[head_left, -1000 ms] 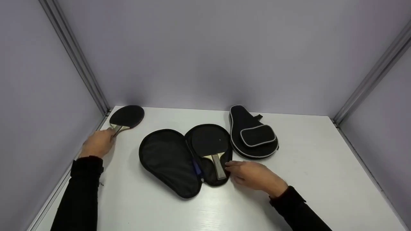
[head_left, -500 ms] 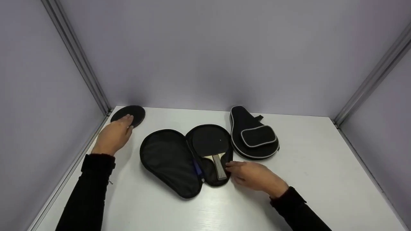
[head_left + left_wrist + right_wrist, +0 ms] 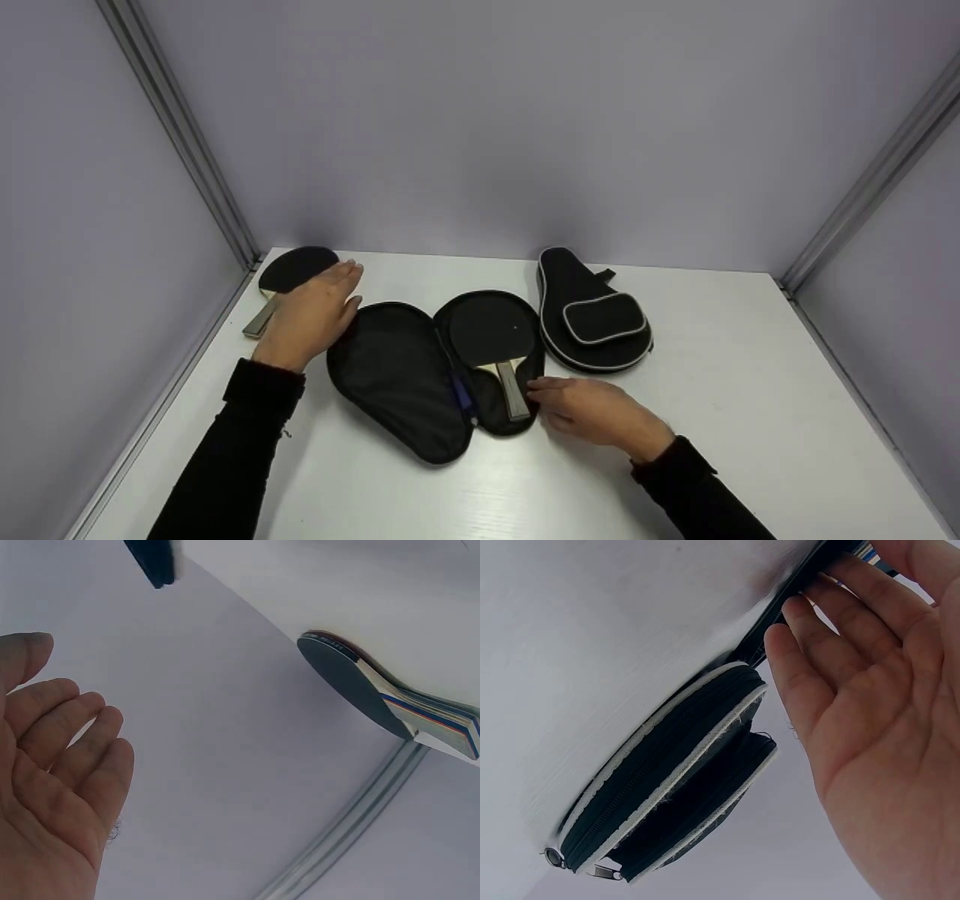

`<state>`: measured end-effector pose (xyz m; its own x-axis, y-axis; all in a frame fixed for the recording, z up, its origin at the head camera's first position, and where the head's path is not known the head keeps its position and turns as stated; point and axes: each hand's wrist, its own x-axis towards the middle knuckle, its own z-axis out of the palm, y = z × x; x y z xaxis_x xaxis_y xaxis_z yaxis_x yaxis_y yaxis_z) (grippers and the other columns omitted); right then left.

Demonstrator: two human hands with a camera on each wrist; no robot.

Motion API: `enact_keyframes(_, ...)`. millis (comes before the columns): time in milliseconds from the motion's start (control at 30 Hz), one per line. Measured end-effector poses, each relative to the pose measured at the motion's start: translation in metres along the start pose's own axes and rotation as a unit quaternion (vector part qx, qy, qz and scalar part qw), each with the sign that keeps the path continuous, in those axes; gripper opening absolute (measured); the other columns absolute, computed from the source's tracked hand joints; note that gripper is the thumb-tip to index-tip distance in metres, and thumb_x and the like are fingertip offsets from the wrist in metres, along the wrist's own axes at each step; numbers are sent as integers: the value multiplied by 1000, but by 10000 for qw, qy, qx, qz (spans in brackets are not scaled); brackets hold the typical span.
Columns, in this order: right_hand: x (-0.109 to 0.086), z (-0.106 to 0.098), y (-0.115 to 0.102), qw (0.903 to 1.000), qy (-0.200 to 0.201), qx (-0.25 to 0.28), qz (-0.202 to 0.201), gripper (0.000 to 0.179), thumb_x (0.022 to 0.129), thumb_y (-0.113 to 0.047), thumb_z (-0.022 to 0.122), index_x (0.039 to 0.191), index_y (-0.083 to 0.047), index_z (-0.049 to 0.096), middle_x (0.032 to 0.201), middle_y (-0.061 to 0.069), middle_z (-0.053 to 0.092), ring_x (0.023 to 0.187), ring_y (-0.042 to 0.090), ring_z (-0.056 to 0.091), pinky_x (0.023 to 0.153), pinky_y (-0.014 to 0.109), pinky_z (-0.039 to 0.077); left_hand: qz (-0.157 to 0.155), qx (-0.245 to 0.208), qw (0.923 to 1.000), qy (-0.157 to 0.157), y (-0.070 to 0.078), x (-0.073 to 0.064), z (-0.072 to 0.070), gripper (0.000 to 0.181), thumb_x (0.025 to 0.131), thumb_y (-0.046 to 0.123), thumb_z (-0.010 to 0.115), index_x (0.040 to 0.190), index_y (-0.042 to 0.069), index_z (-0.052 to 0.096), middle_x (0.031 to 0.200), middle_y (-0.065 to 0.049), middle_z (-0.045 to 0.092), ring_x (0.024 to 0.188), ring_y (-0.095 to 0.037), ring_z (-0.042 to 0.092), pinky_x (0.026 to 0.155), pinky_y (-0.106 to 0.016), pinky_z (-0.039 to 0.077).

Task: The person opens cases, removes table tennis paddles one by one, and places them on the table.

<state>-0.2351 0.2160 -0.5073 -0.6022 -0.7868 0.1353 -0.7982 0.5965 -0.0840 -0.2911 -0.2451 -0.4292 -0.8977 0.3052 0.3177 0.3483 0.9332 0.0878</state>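
My left hand [image 3: 311, 311], its fingers extended and holding nothing, is above the gap between a black table tennis bat [image 3: 296, 268] at the far left corner and an opened black bat case [image 3: 401, 375]. The left wrist view shows the hand [image 3: 67, 765] apart from the bat [image 3: 360, 682], whose handle has coloured stripes. A second bat [image 3: 491, 330] lies in the right half of the case, its handle pointing toward me. At that half's right edge rest the fingertips of my right hand [image 3: 592, 412], close to the handle; the right wrist view shows these fingers nearly straight.
Behind my right hand lies a second black case [image 3: 585, 300] with white piping and a small pouch; it appears zipped shut. Inside the opened case's fold is something blue [image 3: 461, 391]. Grey walls [image 3: 480, 150] border the white table [image 3: 750, 375] behind and at both sides.
My left hand has let go of the far-left bat's handle and moved right, over its blade, toward the opened case. That bat stays at the corner. My right hand has stayed in place.
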Motion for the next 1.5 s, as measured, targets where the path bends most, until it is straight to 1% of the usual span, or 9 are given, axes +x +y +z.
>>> enact_keyframes(100, 0, -1, 1, 9999, -86, -15, 72, 34, 110, -9, 73, 142, -5, 83, 152, 11, 82, 138, 30, 82, 110, 46, 71, 169, -4, 9999, 19, 12, 2, 2, 56, 117, 19, 70, 169, -2, 60, 173, -25, 62, 161, -43, 63, 130, -61, 57)
enact_keyframes(200, 0, -2, 2, 9998, -162, -42, 144, 35, 110, -9, 73, 143, -5, 82, 154, 11, 81, 138, 30, 82, 110, 46, 71, 391, 34, 9991, 129, 23, 4, 4, 56, 117, 20, 71, 167, -2, 61, 171, -25, 64, 159, -44, 65, 131, -61, 57)
enact_keyframes(300, -1, -3, 4, 9997, -130, -70, 194, 34, 110, -9, 74, 142, -4, 83, 154, 12, 81, 139, 30, 82, 109, 46, 71, 602, 83, 9979, 233, 35, 5, 5, 55, 117, 22, 72, 166, -3, 63, 169, -25, 66, 157, -45, 67, 129, -61, 58)
enact_keyframes(400, -1, -4, 5, 9997, -15, -80, 231, 34, 109, -9, 75, 142, -2, 82, 153, 15, 81, 140, 32, 81, 111, 47, 70, 729, 87, 9970, 245, 48, 6, 6, 55, 117, 23, 71, 165, -1, 64, 169, -23, 67, 157, -44, 67, 127, -62, 59)
enact_keyframes(633, -2, -3, 8, 9998, 98, -49, 181, 33, 108, -8, 75, 140, -1, 83, 151, 16, 82, 140, 32, 81, 114, 48, 69, 934, 8, 9956, -59, 76, 5, 9, 59, 117, 28, 72, 168, 0, 61, 172, -22, 64, 161, -42, 64, 130, -62, 57)
enact_keyframes(867, 1, -3, 6, 9998, 128, 120, 96, 28, 108, -6, 76, 134, -5, 87, 147, 13, 84, 141, 29, 81, 116, 47, 68, 1330, 137, 9910, -53, 99, -1, 11, 62, 117, 31, 74, 168, -1, 61, 170, -20, 67, 160, -38, 66, 129, -58, 59)
enact_keyframes(1100, 2, -5, 2, 9999, 30, 108, 115, 32, 105, -6, 76, 135, -7, 87, 149, 10, 84, 141, 27, 81, 111, 46, 71, 1660, 234, 9856, -217, 122, -9, 17, 64, 117, 36, 74, 169, 2, 61, 172, -18, 66, 162, -36, 64, 131, -55, 58)
enact_keyframes(1267, 3, -5, -1, 9998, 29, 180, 106, 32, 104, -5, 76, 134, -6, 87, 149, 11, 84, 137, 28, 83, 107, 46, 72, 1867, 371, 9809, -408, 138, -15, 24, 64, 117, 39, 74, 170, 4, 61, 174, -15, 64, 164, -32, 63, 133, -50, 56)
enact_keyframes(1500, 4, -4, -3, 9992, -181, 293, 189, 33, 107, -8, 76, 138, -7, 86, 151, 11, 83, 139, 29, 82, 113, 47, 70, 2072, 631, 9740, -659, 156, -20, 32, 66, 117, 44, 73, 171, 8, 60, 176, -11, 64, 164, -27, 63, 134, -45, 56)
